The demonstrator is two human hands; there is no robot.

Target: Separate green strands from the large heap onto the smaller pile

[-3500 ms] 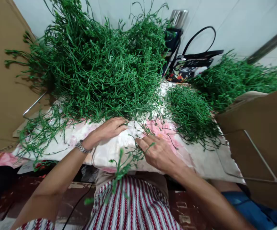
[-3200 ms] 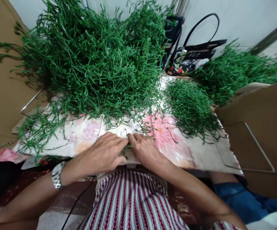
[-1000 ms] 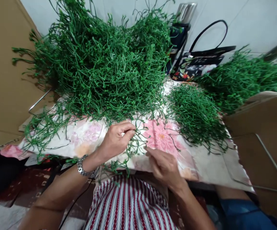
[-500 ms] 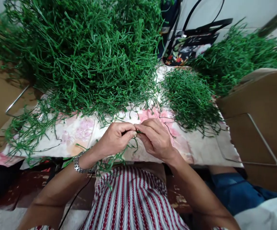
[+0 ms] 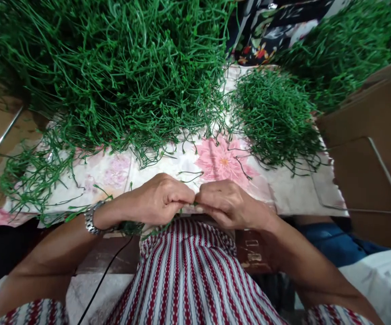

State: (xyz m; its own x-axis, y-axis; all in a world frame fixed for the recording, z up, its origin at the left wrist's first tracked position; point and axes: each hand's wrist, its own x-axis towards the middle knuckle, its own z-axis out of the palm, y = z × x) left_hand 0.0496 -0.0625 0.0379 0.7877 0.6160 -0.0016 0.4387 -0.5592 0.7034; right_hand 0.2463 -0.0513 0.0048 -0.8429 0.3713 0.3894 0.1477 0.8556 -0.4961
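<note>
My left hand, with a metal watch at the wrist, is closed in a pinch at the front edge of the table. My right hand pinches right against it, fingertips to fingertips. Between them shows a bit of thin green stem, mostly covered by the fingers. More green sprigs hang under my left hand, over the striped garment. Just beyond the hands, a loose green stem lies on the flowered cloth.
A big heap of green artificial-looking stems fills the back left, and a smaller pile lies at right. Behind it are a floral bag and more greenery. Cardboard boxes with wire handles flank the table; the right box stands close.
Both hands have come down toward the table's front edge and my body, still pinched together. The view has shifted, so the heaps and bag appear higher. The loose stem beyond my hands now shows.
</note>
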